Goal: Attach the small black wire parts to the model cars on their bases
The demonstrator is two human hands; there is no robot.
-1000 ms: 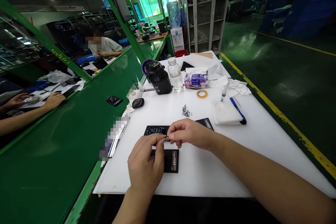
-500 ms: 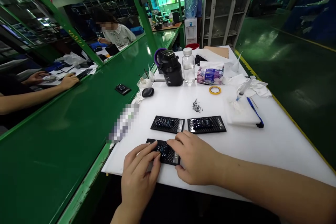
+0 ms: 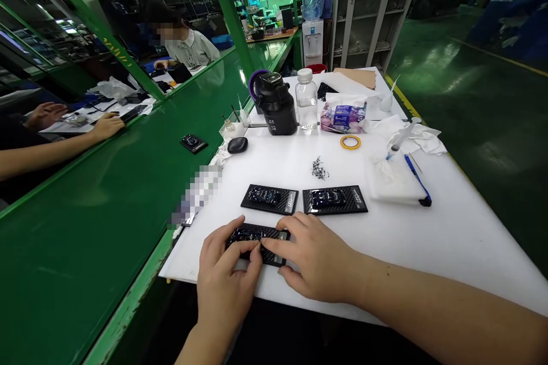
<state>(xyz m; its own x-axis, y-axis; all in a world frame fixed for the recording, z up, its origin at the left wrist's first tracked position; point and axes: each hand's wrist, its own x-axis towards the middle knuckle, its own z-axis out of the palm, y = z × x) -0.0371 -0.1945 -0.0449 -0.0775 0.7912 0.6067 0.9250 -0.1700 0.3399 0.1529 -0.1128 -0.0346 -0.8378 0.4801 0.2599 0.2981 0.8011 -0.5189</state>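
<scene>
A dark model car (image 3: pixel 246 234) on a black patterned base plate (image 3: pixel 273 258) lies at the table's near edge, partly hidden by my fingers. My left hand (image 3: pixel 226 274) has thumb and index finger pinched together over the car; whatever may be between the tips is too small to make out. My right hand (image 3: pixel 321 259) grips the plate from its right end, thumb at the near edge and index fingertip reaching to the car beside my left fingertips. Just beyond lie two similar plates with cars, a left model car (image 3: pixel 264 196) and a right model car (image 3: pixel 327 198).
Small black pieces (image 3: pixel 319 169) lie in a heap mid-table. Behind are a black jug (image 3: pixel 278 108), a clear bottle (image 3: pixel 307 105), a tissue pack (image 3: pixel 343 118) and yellow tape (image 3: pixel 350 142). A syringe (image 3: pixel 402 140) rests right. Another person's hand (image 3: pixel 107 125) is across the green bench.
My left thumb and index finger have closed into a pinch. My right index finger has moved left over the car. The view has shifted slightly.
</scene>
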